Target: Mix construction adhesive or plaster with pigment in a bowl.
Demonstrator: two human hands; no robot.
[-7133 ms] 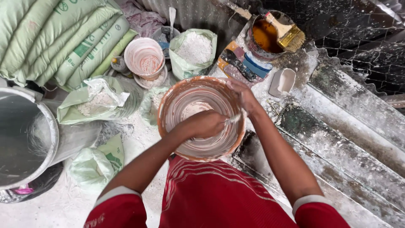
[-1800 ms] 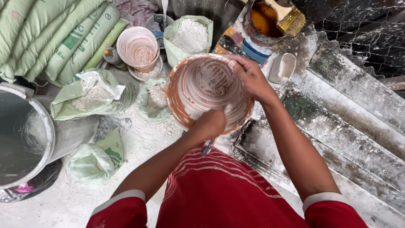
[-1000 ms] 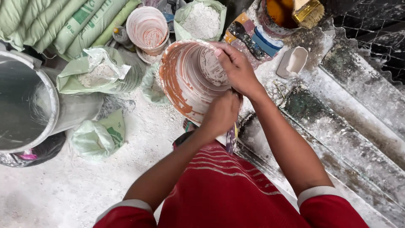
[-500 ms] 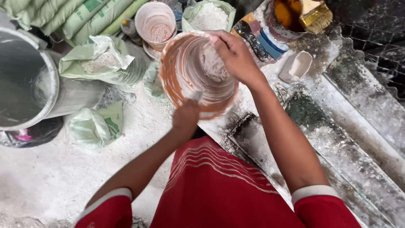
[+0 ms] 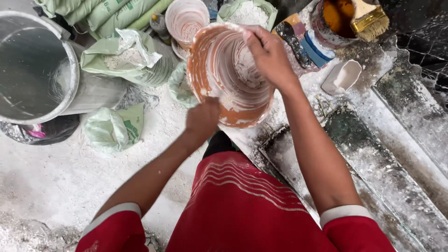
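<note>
An orange plastic bowl [image 5: 219,56], smeared inside with white plaster, is tilted so its opening faces me and to the left. My right hand [image 5: 268,56] grips its far right rim, fingers hooked over the edge. At the bowl's near lower rim, my left hand [image 5: 203,119] is closed in a fist around a small scraping tool. Only a plaster-coated tip of the tool [image 5: 227,100] shows against the bowl's inner wall. My red shirt fills the bottom of the view.
A large metal bucket [image 5: 32,65] stands at left, with green bags of white powder [image 5: 126,51] and a small bag [image 5: 109,130] beside it. Behind the bowl are a second plaster-smeared bowl [image 5: 186,18], a can of amber liquid with a brush [image 5: 345,18] and a white scoop [image 5: 343,77]. Long plaster-coated moulds [image 5: 373,154] lie at right.
The bowl went from lying flat to tilted on its side. My left hand came out of the bowl's middle and down to its near rim. My right hand stays on the rim.
</note>
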